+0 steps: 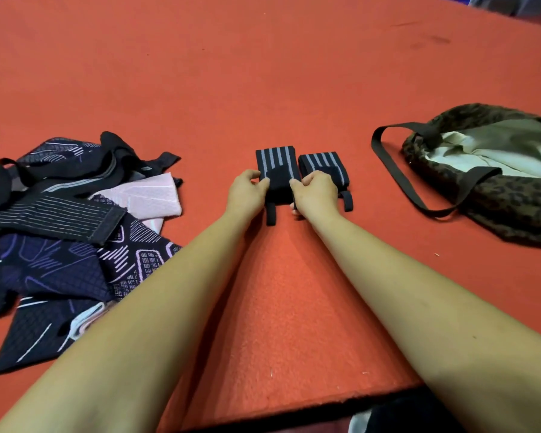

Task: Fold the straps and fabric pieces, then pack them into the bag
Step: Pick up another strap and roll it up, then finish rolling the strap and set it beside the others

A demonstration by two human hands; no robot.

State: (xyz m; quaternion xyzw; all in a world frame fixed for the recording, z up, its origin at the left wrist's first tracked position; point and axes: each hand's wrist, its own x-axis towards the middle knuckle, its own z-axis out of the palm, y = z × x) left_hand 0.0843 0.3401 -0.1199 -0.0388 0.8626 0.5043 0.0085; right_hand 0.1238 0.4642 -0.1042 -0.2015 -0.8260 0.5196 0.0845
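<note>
Centre frame, the left hand (247,189) and right hand (313,190) pinch the edges of a folded black, grey-striped elastic strap (275,168), likely squaring it beside its twin (324,165). A leopard-print fabric bag (500,195) gapes at right.

Felt (263,73): red cloth table cover, matt, napped and slightly fuzzy, with a few dark marks.
Strap (275,160): folded elastic woven cloth, black with grey ribbed stripes, matt; plain black cloth patch on top.
Second strap (324,162): same weave and finish.
Pile (60,229): dark knit cloth, fine grid texture, pale printed lines, matt.
Pink piece (150,195): cloth with a small raised weave.
Bag (512,207): leopard-print cloth, soft, matt.
Lining (497,151): plain pale cloth, smooth, creased.
Handles (394,173): flat black webbing, matt.
</note>
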